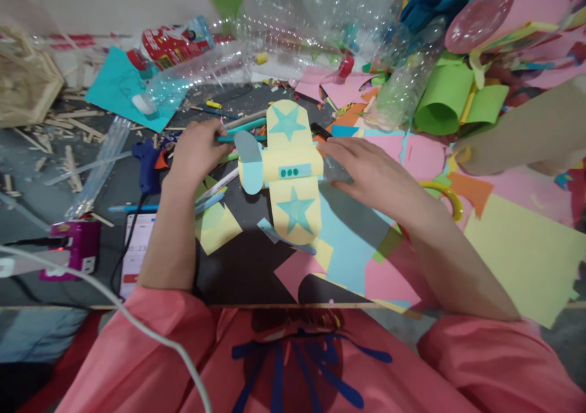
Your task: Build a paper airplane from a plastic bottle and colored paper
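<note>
A yellow paper airplane [293,160] with teal stars on its wings and a light blue tail sits in front of me, between my hands. The fingers of my left hand [196,150] are curled around the end of a teal marker [242,138], just left of the tail. Several other pens, among them a white marker [222,182], fan out beside that hand. At the airplane's right end is my right hand [366,166], its fingers stretched out and its thumb apart. Its fingertips reach the edge of the yellow body; whether they press on it I cannot tell.
Clear plastic bottles [196,71] and paper scraps crowd the back. On the left are a blue glue gun [149,163], a phone [137,248], a purple power adapter [75,248] and a white cable [151,333]. Yellow-handled scissors [451,196] and green paper rolls [444,99] lie right.
</note>
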Demonstrator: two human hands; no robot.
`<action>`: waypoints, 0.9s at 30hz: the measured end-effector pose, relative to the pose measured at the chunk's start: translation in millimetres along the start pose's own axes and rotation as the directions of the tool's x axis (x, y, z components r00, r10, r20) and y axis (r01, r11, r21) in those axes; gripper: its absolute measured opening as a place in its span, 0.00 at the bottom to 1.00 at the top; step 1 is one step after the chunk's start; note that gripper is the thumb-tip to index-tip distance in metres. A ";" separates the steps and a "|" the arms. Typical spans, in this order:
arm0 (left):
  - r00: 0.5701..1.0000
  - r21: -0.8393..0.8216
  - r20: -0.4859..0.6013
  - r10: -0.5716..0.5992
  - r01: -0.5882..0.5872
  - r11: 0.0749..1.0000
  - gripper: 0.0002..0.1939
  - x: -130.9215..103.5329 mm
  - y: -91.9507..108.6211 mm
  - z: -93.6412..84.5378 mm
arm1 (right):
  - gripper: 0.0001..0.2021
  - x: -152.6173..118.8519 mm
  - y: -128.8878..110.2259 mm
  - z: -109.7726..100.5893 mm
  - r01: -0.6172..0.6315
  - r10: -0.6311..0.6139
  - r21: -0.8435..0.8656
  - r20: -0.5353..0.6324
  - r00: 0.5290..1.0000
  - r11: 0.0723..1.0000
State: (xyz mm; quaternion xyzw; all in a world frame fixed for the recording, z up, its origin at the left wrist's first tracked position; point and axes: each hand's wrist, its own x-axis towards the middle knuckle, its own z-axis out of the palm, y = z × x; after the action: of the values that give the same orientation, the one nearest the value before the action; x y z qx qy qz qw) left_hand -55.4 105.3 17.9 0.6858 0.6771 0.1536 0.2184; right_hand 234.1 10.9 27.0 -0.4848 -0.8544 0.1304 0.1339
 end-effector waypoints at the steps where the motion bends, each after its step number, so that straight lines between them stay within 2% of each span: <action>1: 1.000 0.011 -0.002 0.006 -0.005 1.000 0.15 -1.8 0.0 -1.9 | 0.25 -0.4 0.2 -0.5 -0.002 0.002 -0.006 0.008 1.000 1.000; 3: 0.998 0.007 -0.038 0.040 -0.040 0.999 0.12 -5.4 -2.7 -7.3 | 0.25 -1.2 0.9 -1.4 -0.002 0.002 -0.019 0.020 1.000 1.000; 5: 0.988 -0.053 -0.129 0.083 -0.091 0.994 0.09 -10.5 -5.4 -14.0 | 0.25 -1.8 1.2 -3.0 0.005 -0.004 -0.030 0.022 1.000 1.000; 8: 0.963 -0.244 -0.261 0.069 -0.135 0.960 0.01 -25.4 -0.1 -20.1 | 0.24 -2.2 -2.4 -8.3 0.021 -0.022 -0.054 -0.014 1.000 0.998; 10: 0.951 -0.482 -0.306 0.050 -0.200 0.853 0.06 -42.2 11.5 -18.1 | 0.19 -2.4 -9.0 -13.6 0.013 -0.018 -0.069 -0.073 0.997 0.998; 11: 0.954 -0.555 -0.292 0.066 -0.226 0.801 0.09 -52.7 19.0 -15.3 | 0.16 -2.6 -13.5 -16.1 0.001 -0.008 -0.062 -0.109 0.994 0.998; 13: 0.951 -0.568 -0.283 0.127 -0.273 0.776 0.17 -76.1 34.9 -7.1 | 0.13 -3.0 -23.7 -19.1 -0.029 0.034 0.039 -0.146 0.989 0.999; 14: 0.954 -0.541 -0.253 0.161 -0.277 0.794 0.19 -88.0 42.3 -2.3 | 0.14 -3.0 -28.9 -19.2 -0.038 0.055 0.143 -0.117 0.992 0.989; 15: 0.946 -0.515 -0.248 0.209 -0.312 0.799 0.19 -99.1 48.8 2.6 | 0.16 -2.9 -33.8 -18.3 -0.049 0.064 0.271 -0.046 0.997 0.961; 17: 0.925 -0.493 -0.093 0.367 -0.363 0.791 0.17 -117.1 58.3 12.4 | 0.21 -1.7 -42.0 -13.9 -0.089 0.039 0.523 0.106 0.994 0.848; 18: 0.898 -0.506 -0.023 0.439 -0.389 0.770 0.16 -123.3 61.1 17.2 | 0.24 -0.7 -45.2 -11.0 -0.116 0.012 0.626 0.168 0.986 0.771; 20: 0.835 -0.571 0.088 0.543 -0.404 0.715 0.14 -129.8 63.7 26.0 | 0.25 1.2 -49.4 -5.9 -0.160 -0.024 0.779 0.219 0.976 0.606; 21: 0.816 -0.593 0.103 0.569 -0.409 0.694 0.13 -130.7 63.8 29.7 | 0.24 1.9 -50.4 -4.1 -0.185 -0.033 0.823 0.240 0.970 0.537; 23: 0.807 -0.605 0.091 0.584 -0.421 0.676 0.12 -130.6 63.0 34.2 | 0.21 2.1 -49.6 -3.1 -0.213 -0.059 0.863 0.269 0.961 0.457; 25: 0.818 -0.579 0.054 0.573 -0.442 0.685 0.09 -130.9 61.3 34.0 | 0.20 0.3 -44.9 -5.3 -0.207 -0.087 0.877 0.269 0.959 0.433; 27: 0.838 -0.535 0.005 0.546 -0.459 0.709 0.09 -132.7 58.0 29.8 | 0.21 -2.7 -36.5 -10.5 -0.167 -0.082 0.890 0.221 0.972 0.424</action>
State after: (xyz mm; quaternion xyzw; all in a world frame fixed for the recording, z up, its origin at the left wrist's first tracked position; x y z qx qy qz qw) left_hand 4.9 -28.8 33.1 0.7707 0.3776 0.3253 0.3970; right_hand 210.3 -8.6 49.4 -0.3399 -0.6475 0.6266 0.2692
